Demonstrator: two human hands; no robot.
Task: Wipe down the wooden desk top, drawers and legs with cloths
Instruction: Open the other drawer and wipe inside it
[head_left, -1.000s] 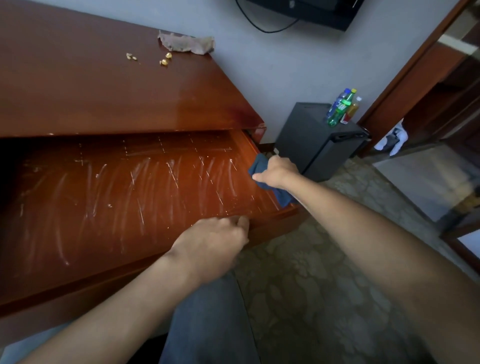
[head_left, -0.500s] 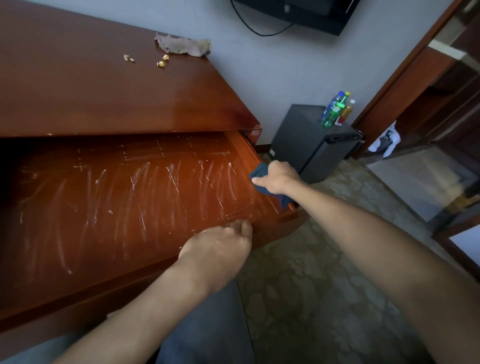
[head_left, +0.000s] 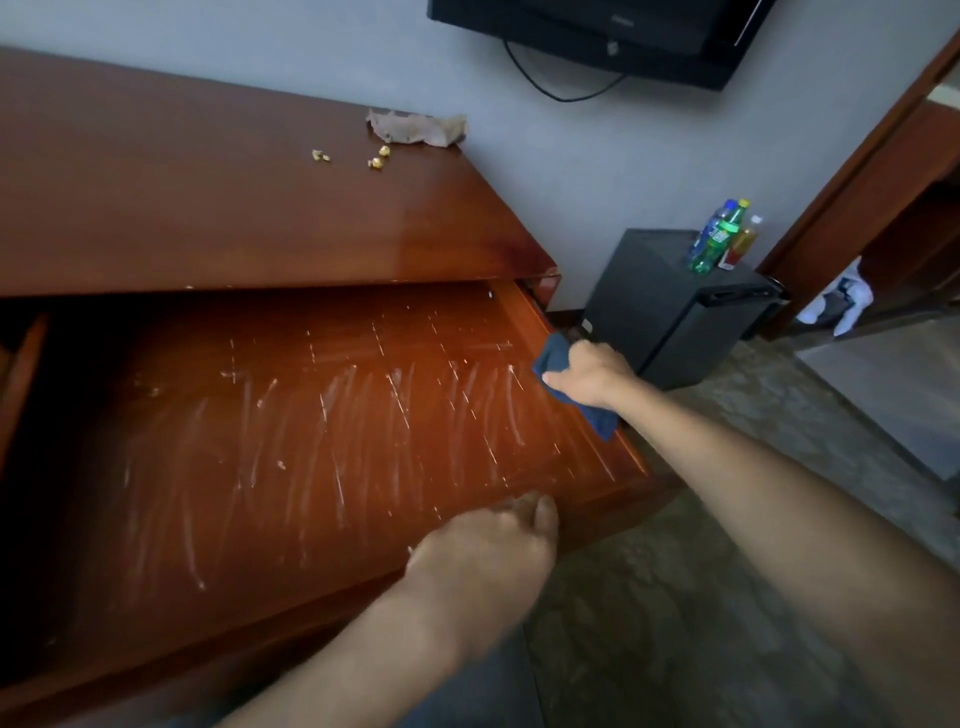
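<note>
Currently right hand (head_left: 587, 374) grips a dark blue cloth (head_left: 566, 384), fingers curled round it, pressing it on the right side rail of the open drawer (head_left: 311, 441). Cloth drapes over that rail, its lower corner hanging toward the drawer's front right corner. Left hand (head_left: 483, 551) sits at the drawer's front edge, right of centre; fingers look hooked over the lip, but it's motion-blurred, so can't say for sure whether it's actually gripping.

Drawer is pulled well out from under the desk top (head_left: 234, 208). Drawer floor is wide, flat, covered in pale streaks and scratches, nothing lying on it. Left end of the drawer goes dark; a partition edge shows there, detail unreadable.

Above the drawer, the desk top's front edge overhangs the drawer's back. On the desk top near its far right corner: a crumpled brown cloth (head_left: 415, 127) against the wall, with a few small yellowish crumbs (head_left: 376, 158) just in front of it.

Right of the drawer: a black cabinet (head_left: 670, 312) stands near the rail, a narrow gap between, right hand working in that gap. Bottles (head_left: 719, 236) stand on the cabinet's top. Patterned floor (head_left: 675, 597) lies open in front of the drawer's right corner. Wall-mounted TV (head_left: 597, 31) well above the cabinet, cable hanging. Wooden door frame (head_left: 857, 182) farther right.
</note>
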